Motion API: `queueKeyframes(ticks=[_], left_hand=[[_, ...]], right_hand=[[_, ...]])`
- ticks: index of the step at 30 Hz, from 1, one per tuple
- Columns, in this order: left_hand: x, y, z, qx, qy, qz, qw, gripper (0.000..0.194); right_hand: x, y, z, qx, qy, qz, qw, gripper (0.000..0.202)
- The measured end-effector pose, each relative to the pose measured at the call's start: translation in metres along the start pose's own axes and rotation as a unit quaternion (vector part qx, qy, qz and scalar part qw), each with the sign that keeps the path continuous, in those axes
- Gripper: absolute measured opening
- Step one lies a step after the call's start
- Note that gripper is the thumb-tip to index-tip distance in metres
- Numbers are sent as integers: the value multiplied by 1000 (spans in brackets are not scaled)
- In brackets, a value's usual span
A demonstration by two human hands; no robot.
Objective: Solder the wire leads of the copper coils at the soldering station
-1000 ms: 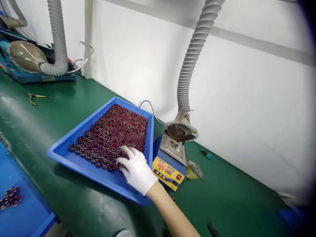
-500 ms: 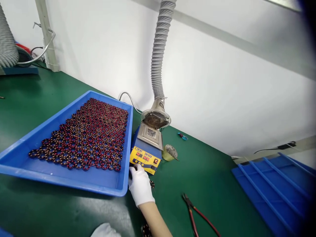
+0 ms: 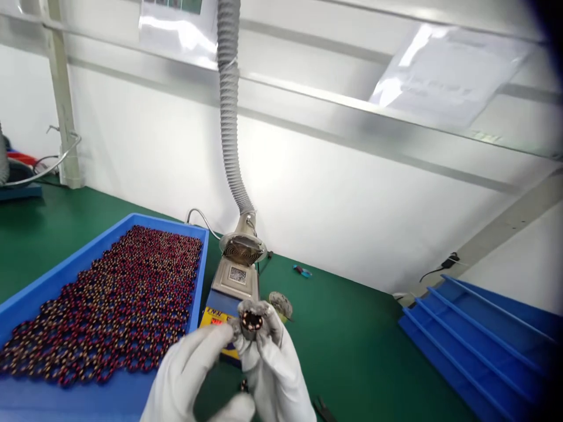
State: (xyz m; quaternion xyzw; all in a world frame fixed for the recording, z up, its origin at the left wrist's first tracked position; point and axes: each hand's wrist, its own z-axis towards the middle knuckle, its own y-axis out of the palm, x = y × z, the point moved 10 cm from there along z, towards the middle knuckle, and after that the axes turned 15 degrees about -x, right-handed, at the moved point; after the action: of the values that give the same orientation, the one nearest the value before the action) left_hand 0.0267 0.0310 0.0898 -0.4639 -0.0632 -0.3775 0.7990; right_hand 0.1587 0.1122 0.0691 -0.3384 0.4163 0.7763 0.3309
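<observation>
My right hand (image 3: pixel 279 360), in a white glove with greyed fingertips, grips a small black ring coil (image 3: pixel 251 321) with copper-coloured spots around it. The ring is raised in front of the blue and yellow machine (image 3: pixel 220 302). My left hand (image 3: pixel 187 372), also gloved, is close on the left. Its forefinger tip comes up to the right fingertips by the ring, while its thumb is spread apart lower down. Between the hands another small dark ring part (image 3: pixel 244 385) shows; its support is partly hidden. Many similar red and copper-coloured ring coils (image 3: pixel 127 293) lie in a blue tray (image 3: pixel 153 220).
A grey flexible duct (image 3: pixel 231 129) with a round metal hood hangs over the machine. Behind my right hand are a round grey-patterned piece (image 3: pixel 281 305) and a small blue-red item (image 3: pixel 302 271). Pliers (image 3: pixel 324 410) lie at the bottom; blue ribbed trays (image 3: pixel 475 346) stand right.
My right hand has come back from beside the machine and is raised with a ring coil. My left hand has risen from the bottom edge to meet it. The view has tilted up.
</observation>
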Motion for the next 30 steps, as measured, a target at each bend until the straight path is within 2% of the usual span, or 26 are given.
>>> queueKeyframes(ticks=[2, 3, 5, 9, 11, 14, 16, 19, 23, 25, 28, 30], left_hand=[[23, -28, 26, 87, 37, 70, 993, 49], [33, -36, 36, 112, 58, 80, 989, 42], [43, -40, 51, 123, 86, 77, 986, 30], [48, -35, 60, 111, 122, 68, 984, 18], [47, -33, 60, 112, 129, 65, 983, 22], [39, -25, 63, 75, 124, 39, 989, 29], [39, -21, 64, 55, 135, 44, 988, 30], [39, -21, 63, 59, 143, 66, 986, 33], [25, -13, 64, 10, 110, -12, 994, 36], [20, -9, 63, -11, 107, -30, 994, 38], [22, -8, 60, -25, 128, -2, 991, 37], [27, -9, 60, -27, 143, 20, 989, 33]], right_hand=[[1, 1, 7, -18, -26, 10, 999, 38], [2, 0, 8, -16, -29, 10, 999, 36], [4, -5, 8, 5, -31, 8, 999, 33], [-3, -13, 5, 41, -26, -6, 999, 32], [0, -13, 6, 30, 2, 4, 1000, 36], [8, -12, 4, 27, 53, 34, 998, 36], [10, -8, 1, 29, 68, 41, 996, 33], [12, -2, -3, 33, 78, 50, 995, 33], [19, 1, -6, 24, 103, 88, 991, 35], [12, -3, -4, 23, 83, 62, 994, 31], [-8, -4, 1, -10, 40, -66, 997, 21], [-15, 0, 3, -37, 33, -134, 990, 21]])
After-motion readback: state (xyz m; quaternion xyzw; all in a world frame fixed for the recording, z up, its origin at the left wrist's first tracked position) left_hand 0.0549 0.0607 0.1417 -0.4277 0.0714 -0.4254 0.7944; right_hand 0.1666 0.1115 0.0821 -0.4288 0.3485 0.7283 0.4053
